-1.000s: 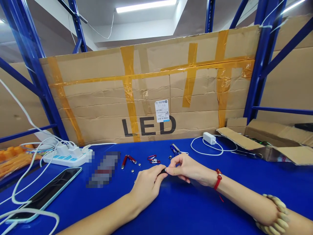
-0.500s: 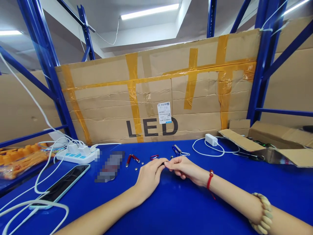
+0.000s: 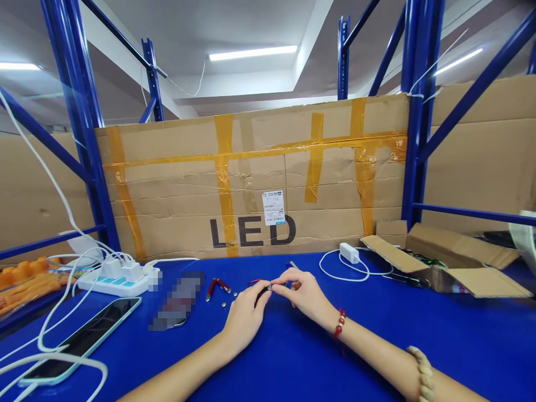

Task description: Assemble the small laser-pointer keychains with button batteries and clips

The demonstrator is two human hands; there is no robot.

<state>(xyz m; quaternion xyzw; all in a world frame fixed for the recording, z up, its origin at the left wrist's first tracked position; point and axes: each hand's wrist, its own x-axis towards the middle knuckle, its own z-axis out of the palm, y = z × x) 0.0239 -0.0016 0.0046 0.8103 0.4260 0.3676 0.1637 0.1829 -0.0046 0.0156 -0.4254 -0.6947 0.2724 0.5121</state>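
Observation:
My left hand is closed round a small dark tube, mostly hidden by its fingers. Thumb and forefinger of my right hand pinch at the tube's silvery end, so both hands meet there, just above the blue tabletop. Left of them lie two short dark-red metal tubes and two small round silver pieces, which look like button cells. A red clip shows partly behind my left hand. Behind my right hand, a blue and silver piece is partly covered.
At left are a phone, looping white cables, a power strip and bagged orange items. A blurred-out dark object lies nearer. A white charger and an open cardboard box are at right. A large carton walls the back.
The view has tilted up and shifted right. My fingers have shifted on the small tube, whose dark body and silvery end now show more between them.

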